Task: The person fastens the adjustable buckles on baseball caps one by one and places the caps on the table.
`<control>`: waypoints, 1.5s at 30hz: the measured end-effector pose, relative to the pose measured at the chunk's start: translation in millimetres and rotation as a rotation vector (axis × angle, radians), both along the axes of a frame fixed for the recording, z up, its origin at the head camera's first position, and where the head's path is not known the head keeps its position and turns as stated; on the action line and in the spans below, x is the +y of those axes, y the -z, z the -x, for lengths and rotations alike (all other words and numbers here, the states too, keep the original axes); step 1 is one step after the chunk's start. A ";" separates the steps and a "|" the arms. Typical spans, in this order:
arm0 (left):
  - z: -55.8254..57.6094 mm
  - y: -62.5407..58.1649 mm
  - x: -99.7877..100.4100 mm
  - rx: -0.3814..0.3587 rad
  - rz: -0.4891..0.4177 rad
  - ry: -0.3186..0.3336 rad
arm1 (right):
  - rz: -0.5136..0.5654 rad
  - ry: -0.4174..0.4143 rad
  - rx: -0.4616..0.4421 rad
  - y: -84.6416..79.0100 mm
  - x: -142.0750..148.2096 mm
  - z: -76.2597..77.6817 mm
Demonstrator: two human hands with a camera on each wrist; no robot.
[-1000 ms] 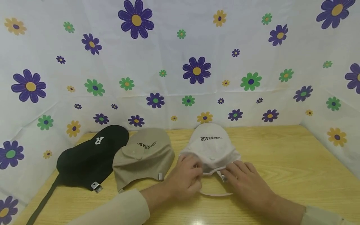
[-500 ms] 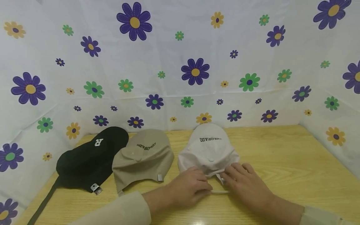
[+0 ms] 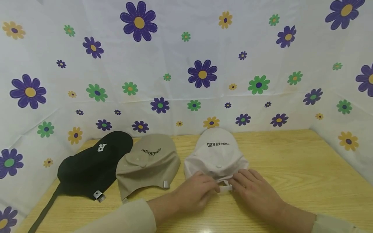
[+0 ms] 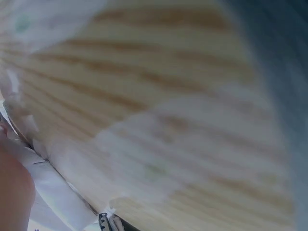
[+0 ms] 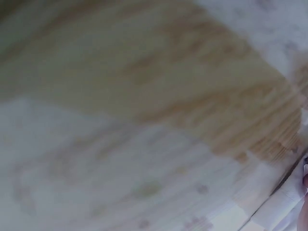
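A white baseball cap [image 3: 217,155] with dark COLORADO lettering lies on the table, its brim toward the back wall. At its rear opening, a short pale strap [image 3: 225,188] spans the gap between both hands. The left hand [image 3: 198,191] pinches the strap's left part between thumb and fingers. On the other side, the right hand [image 3: 257,191] holds the strap's right end against the cap's rear edge, its fingertips partly hidden. Only part of the white cap [image 4: 53,187] and a bit of the hand show in the left wrist view; the right wrist view catches the cap at its lower right corner.
To the left lie a beige COLORADO cap [image 3: 150,168] with a metal buckle and a black cap [image 3: 90,168] with a white R, its long strap [image 3: 46,207] trailing to the front. A flower-print cloth [image 3: 175,58] encloses the wooden table [image 3: 285,155] behind and at the sides.
The left hand has shifted right from the cap's left rear edge toward the right hand. The strap, a wide loop hanging toward the front before, is now drawn short and close to the cap.
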State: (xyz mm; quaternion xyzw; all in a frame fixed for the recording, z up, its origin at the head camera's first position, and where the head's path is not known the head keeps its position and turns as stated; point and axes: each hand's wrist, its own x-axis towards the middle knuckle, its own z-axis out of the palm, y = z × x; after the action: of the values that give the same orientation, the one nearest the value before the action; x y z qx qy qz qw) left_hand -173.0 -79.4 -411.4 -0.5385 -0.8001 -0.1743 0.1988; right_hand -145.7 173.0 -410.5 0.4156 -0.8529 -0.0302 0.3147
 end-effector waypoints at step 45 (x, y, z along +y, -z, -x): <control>2.4 -5.9 -1.4 0.154 -0.145 0.003 | -0.070 -0.046 -0.011 5.6 -1.0 -3.9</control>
State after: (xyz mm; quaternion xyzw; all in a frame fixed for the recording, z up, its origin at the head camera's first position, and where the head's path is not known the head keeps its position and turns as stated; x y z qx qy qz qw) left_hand -175.4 -80.8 -405.5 -0.5357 -0.7669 -0.1901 0.2980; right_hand -141.7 172.1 -416.1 0.4461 -0.8431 -0.0506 0.2959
